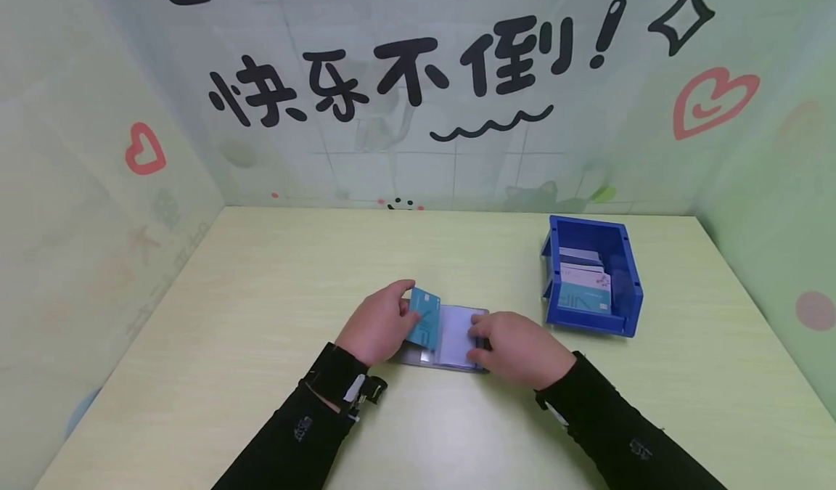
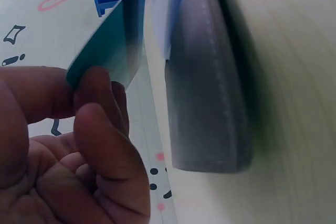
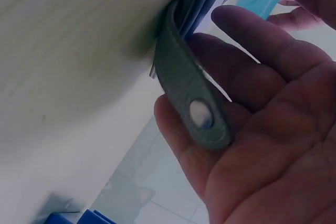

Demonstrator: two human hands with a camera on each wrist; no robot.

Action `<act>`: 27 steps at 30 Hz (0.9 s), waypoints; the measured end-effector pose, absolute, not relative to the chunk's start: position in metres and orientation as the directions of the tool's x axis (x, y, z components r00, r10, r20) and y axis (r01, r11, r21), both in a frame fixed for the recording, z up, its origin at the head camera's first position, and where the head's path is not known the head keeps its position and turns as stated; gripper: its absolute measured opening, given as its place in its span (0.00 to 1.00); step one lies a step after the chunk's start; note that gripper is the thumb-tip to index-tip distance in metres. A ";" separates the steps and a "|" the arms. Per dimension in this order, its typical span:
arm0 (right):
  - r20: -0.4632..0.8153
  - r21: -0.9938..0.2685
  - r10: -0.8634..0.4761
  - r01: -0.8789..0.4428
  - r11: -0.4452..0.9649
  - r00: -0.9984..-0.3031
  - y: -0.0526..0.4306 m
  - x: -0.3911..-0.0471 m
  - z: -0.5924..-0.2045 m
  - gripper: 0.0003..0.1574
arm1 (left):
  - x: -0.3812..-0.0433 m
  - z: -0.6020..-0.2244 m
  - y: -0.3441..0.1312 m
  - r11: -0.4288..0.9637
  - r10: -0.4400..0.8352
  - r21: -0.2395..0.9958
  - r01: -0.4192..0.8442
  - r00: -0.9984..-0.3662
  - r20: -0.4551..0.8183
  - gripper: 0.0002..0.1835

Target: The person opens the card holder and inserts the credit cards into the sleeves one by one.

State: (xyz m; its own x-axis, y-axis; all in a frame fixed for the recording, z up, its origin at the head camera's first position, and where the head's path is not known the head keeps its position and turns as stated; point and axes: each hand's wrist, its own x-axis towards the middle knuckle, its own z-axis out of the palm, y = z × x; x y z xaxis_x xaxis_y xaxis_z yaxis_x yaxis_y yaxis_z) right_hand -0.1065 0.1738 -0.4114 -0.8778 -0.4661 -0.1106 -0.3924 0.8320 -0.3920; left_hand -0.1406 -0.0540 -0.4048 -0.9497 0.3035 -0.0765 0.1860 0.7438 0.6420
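Observation:
My left hand [image 1: 379, 324] pinches a teal bank card [image 1: 426, 319] between thumb and fingers, holding it tilted over the left part of an open card holder [image 1: 411, 356]. In the left wrist view the card [image 2: 107, 45] stands up beside the stitched grey cover [image 2: 202, 93]. My right hand [image 1: 516, 345] rests at the right edge of the holder, its fingertips at the pale plastic sleeves [image 1: 455, 336]. A grey closing strap [image 3: 181, 77] with a metal snap [image 3: 201, 114] sticks out past its fingers in the right wrist view.
A blue plastic bin [image 1: 591, 323] stands to the right, beyond my right hand. Several cards [image 1: 584, 287], teal, pink and white, lie stacked in it. The pale wooden table [image 1: 294, 258] meets a printed wall covering [image 1: 392, 174] at the back and sides.

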 end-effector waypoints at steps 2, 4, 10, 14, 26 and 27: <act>-0.119 -0.377 -0.464 -0.392 0.839 -0.878 0.174 -0.106 -0.412 0.23 | -0.141 -0.406 -0.054 0.759 0.308 0.625 0.185 -0.947 -0.093 0.28; -0.122 -0.365 -0.463 -0.394 0.843 -0.878 0.174 -0.106 -0.412 0.24 | -0.141 -0.407 -0.054 0.770 0.313 0.608 0.192 -0.945 -0.099 0.28; -0.120 -0.359 -0.464 -0.397 0.845 -0.878 0.174 -0.106 -0.412 0.24 | -0.141 -0.411 -0.052 0.786 0.326 0.583 0.207 -0.940 -0.105 0.27; -0.121 -0.352 -0.469 -0.404 0.844 -0.875 0.174 -0.107 -0.413 0.24 | -0.141 -0.413 -0.052 0.793 0.329 0.571 0.212 -0.938 -0.108 0.27; -0.118 -0.309 -0.470 -0.418 0.854 -0.875 0.173 -0.108 -0.414 0.25 | -0.140 -0.415 -0.048 0.803 0.351 0.544 0.243 -0.931 -0.102 0.28; -0.119 -0.307 -0.470 -0.417 0.855 -0.875 0.173 -0.108 -0.414 0.25 | -0.140 -0.416 -0.047 0.803 0.351 0.543 0.245 -0.931 -0.099 0.28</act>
State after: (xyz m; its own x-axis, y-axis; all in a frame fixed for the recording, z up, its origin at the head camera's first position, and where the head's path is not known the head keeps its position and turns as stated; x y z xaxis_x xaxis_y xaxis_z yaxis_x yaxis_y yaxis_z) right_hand -0.1078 0.1730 -0.4139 -0.8749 -0.4696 -0.1187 -0.4174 0.8552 -0.3072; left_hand -0.1395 -0.0475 -0.4156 -0.9310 0.3513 -0.0994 0.2451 0.8032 0.5429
